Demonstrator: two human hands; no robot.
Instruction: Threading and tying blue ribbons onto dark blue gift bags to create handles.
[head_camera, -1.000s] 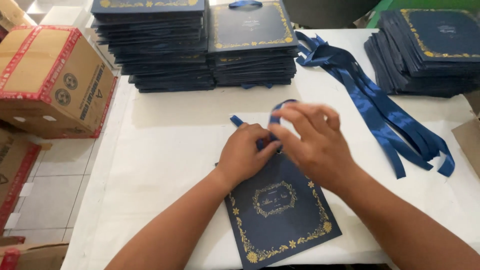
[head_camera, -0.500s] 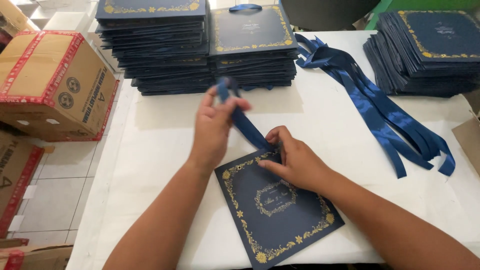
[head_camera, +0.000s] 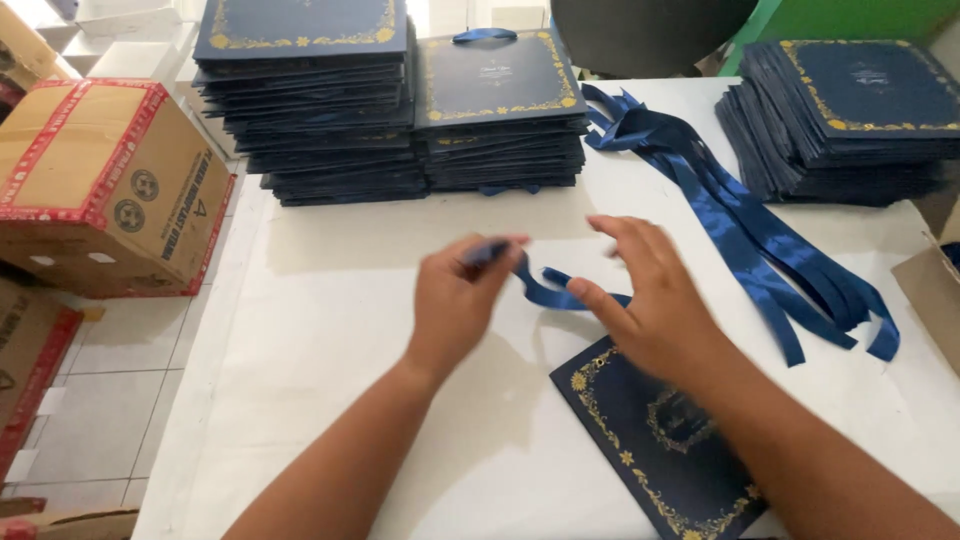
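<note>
A: Starting far left of the navy bag (head_camera: 640, 450): a cardboard box (head_camera: 100, 180) off the bench (head_camera: 330, 330), taped shut in red. Contents hidden.

B: And closer in?

A: Up and left of the navy bag, two tall stacks (head_camera: 310, 100) of the same flat gold-framed bags, pressed thin, apparently empty. Only the top bag of the nearer stack showing a ribbon handle (head_camera: 485, 35).

B: Hands?

A: Left hand (head_camera: 455, 300) just left of the navy bag's upper corner, grip narrow, pinching one end of a blue ribbon (head_camera: 555, 292). Right hand (head_camera: 655, 300) directly above the same bag, fingers (head_camera: 640, 235) spread wide, thumb touching the ribbon; cannot tell whether actually pinching, too blurred.

B: So, mid-way through fitting a handle?

A: Looks so: ribbon slack and curling between both hands, running toward the navy bag's top edge. Judging from that slack, calling for a firm pinch on the free end and a steady bag.

B: Right of it?

A: Up and right, loose ribbons (head_camera: 760, 230) fanned across the bench, then another stack (head_camera: 850, 110) of flat bags.
</note>
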